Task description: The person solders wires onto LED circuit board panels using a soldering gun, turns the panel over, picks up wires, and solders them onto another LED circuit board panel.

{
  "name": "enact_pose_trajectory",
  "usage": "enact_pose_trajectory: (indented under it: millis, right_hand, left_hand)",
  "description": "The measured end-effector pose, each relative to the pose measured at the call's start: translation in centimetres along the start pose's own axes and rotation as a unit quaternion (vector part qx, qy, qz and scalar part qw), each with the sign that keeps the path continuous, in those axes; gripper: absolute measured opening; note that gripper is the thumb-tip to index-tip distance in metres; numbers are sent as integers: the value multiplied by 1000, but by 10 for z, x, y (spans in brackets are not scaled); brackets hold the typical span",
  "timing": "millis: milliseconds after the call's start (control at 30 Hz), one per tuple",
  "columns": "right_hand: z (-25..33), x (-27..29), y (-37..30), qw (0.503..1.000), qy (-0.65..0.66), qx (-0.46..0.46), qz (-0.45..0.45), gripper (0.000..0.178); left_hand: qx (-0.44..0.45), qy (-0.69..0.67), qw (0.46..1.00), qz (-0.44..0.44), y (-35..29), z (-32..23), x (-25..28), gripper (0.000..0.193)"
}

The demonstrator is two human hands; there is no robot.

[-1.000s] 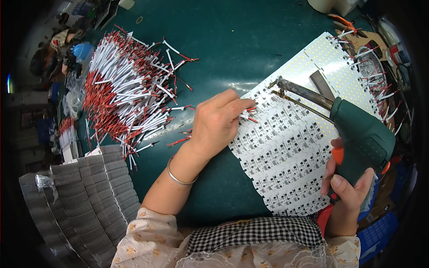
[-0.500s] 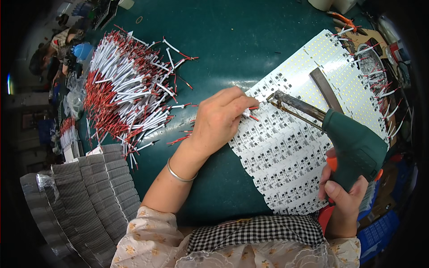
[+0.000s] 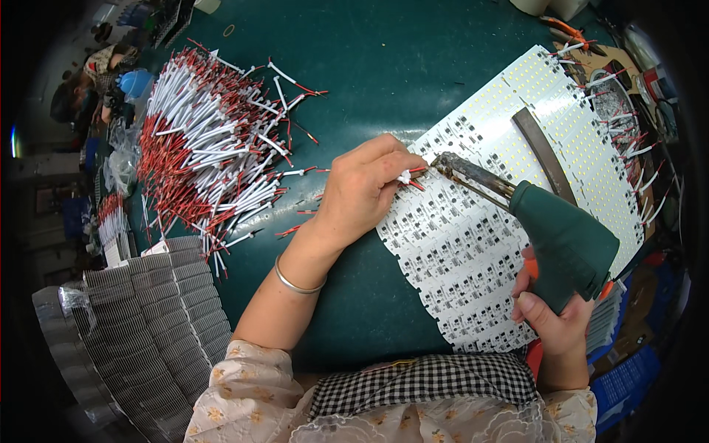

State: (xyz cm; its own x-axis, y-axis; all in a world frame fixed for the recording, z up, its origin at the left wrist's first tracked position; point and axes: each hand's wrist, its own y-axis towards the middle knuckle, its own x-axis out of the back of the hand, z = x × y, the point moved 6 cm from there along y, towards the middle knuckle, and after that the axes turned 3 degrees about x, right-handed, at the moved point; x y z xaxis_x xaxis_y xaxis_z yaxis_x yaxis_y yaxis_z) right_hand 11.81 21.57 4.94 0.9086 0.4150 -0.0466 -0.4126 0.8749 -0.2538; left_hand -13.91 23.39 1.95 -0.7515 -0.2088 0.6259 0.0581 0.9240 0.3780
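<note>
My left hand (image 3: 362, 184) is closed, pinching a short red-and-white wire lead (image 3: 405, 177) at the left edge of a white circuit board panel (image 3: 484, 269). The red wire ends stick out to the right of its fingers, over the board. Wrapped round the handle of a green soldering gun (image 3: 565, 244) with an orange trigger, my right hand (image 3: 555, 321) sits over the panel's lower right. The gun's dark, crusted tip points left and is close to the wire ends; whether they touch I cannot tell. A dark flat strip (image 3: 544, 155) lies across the panel.
A big heap of red-and-white wire leads (image 3: 210, 144) covers the left of the green table (image 3: 354, 66). Stacked grey ribbed strips (image 3: 151, 317) stand at the lower left. Wires hang off the panel's right edge, near orange-handled pliers (image 3: 569, 33). Another person (image 3: 81, 85) sits far left.
The soldering gun has moved left with my right hand, bringing its tip closer to the wire ends. My left hand has barely shifted and still pinches the lead.
</note>
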Motion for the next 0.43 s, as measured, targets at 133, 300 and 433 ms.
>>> enact_pose_trajectory:
  millis: [133,300,433]
  right_hand:
    - [-4,7,-5,994,-104,37,20,50]
    - [5,2,-7,994,-103,28,-12,53]
    - [15,18,-1,997,33,-11,-76,63]
  left_hand:
    - [-21,33,999,-9,3,-5,0,40]
    - [-38,45,998,-15,3,-8,2,39]
    - [-50,41,998,-26,2,-7,0,38]
